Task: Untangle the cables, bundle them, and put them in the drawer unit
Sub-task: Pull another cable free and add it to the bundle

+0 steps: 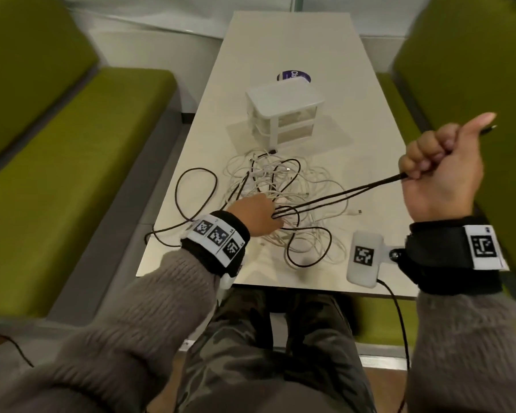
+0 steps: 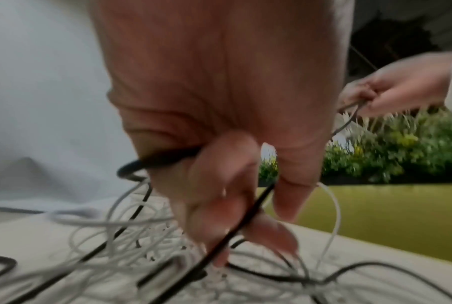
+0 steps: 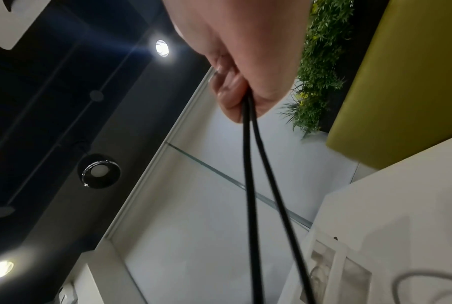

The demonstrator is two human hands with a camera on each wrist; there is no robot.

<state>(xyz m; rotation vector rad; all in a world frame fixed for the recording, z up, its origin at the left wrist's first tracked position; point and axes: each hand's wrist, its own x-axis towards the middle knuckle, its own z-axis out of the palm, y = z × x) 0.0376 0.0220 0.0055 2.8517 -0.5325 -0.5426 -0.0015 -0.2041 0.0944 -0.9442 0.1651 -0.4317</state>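
A tangle of white cables [image 1: 316, 186] lies on the white table [image 1: 280, 49], with a long black cable [image 1: 340, 195] looped through and around it. My left hand [image 1: 265, 217] is down on the tangle; in the left wrist view its fingers [image 2: 219, 205] pinch the black cable [image 2: 235, 224] above the white cables [image 2: 131, 226]. My right hand [image 1: 423, 165] is raised at the right, fist closed round two taut black strands [image 3: 250, 185] that run back to my left hand. The white drawer unit [image 1: 283, 111] stands behind the tangle, drawers closed.
Green benches [image 1: 72, 174] flank the table on both sides. A round blue object [image 1: 294, 76] lies behind the drawer unit. One black loop [image 1: 197, 198] reaches toward the table's left edge, and the tangle ends close to the near edge.
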